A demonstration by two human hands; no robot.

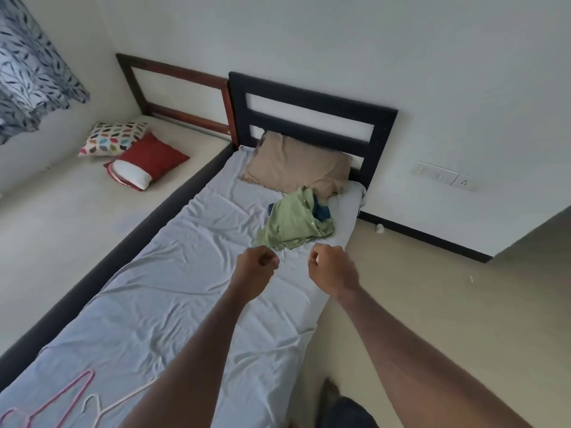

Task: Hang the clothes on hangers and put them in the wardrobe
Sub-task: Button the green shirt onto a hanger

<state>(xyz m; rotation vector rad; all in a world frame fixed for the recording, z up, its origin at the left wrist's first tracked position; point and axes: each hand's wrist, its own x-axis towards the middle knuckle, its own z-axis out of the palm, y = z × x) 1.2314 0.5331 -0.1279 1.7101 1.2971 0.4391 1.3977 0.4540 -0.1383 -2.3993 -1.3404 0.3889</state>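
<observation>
Hands [258, 264] curled (no writing visible).

Green shirt [293, 222], right of frame centre: crumpled in a loose heap on the pale sheet, collar and a row of small white buttons showing, one edge trailing toward lower left. Dark blue garment [321, 211] bunched under and just behind it, showing at the heap's upper right and a sliver at its left edge; type cannot be told. Pink hanger [61, 396], lower left corner: lying flat on the sheet, partly cut off by the frame edge. White hanger [102, 407] flat just to its right, hook pointing left, partly hidden.
</observation>
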